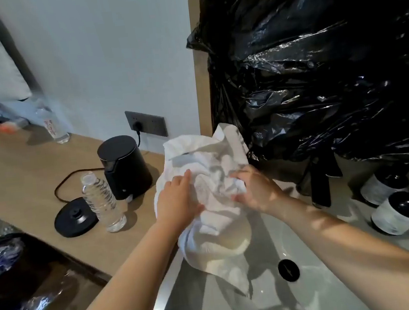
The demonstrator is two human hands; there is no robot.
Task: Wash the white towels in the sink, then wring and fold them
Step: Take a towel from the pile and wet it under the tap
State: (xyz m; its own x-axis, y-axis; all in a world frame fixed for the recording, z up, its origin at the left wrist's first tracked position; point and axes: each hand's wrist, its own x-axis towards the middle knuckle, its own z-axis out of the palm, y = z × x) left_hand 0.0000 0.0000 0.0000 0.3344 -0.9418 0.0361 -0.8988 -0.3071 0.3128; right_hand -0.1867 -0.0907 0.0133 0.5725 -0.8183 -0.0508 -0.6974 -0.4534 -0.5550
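While you work at the sink, your hands meet on a crumpled white terry towel [214, 234] bunched over the left rim of a pale, glossy basin [312, 282]. Your left hand [178, 200] lies on top of the cloth with fingers stretched out, pressing rather than clasping. Your right hand [258, 192] has its fingers curled round a wadded fold at the towel's right side. Below your grip the fabric hangs into the basin in soft, heavy creases, its lowest corner ending just left of the round black drain cap [288, 270].

Left of your grip runs a matte wood-grain counter [23, 168]. Nearest the towel stands a squat black electric kettle [126, 168] with a smooth plastic shell. Beside it is a clear ribbed plastic water bottle [102, 203], upright, touching a flat round black kettle base [75, 217] whose cord loops across the wood. Further out from your left hand stands a 2nd clear bottle [52, 125] with red writing on it.

Beyond your grip, a dark grey socket plate [146, 123] sits on the plain pale wall [99, 52] with a plug in it. Above and right of your right hand hangs wrinkled, shiny black plastic sheeting [315, 67]. Under it, right of your forearm, stand 2 dark rounded bottles [393, 213] with white labels.
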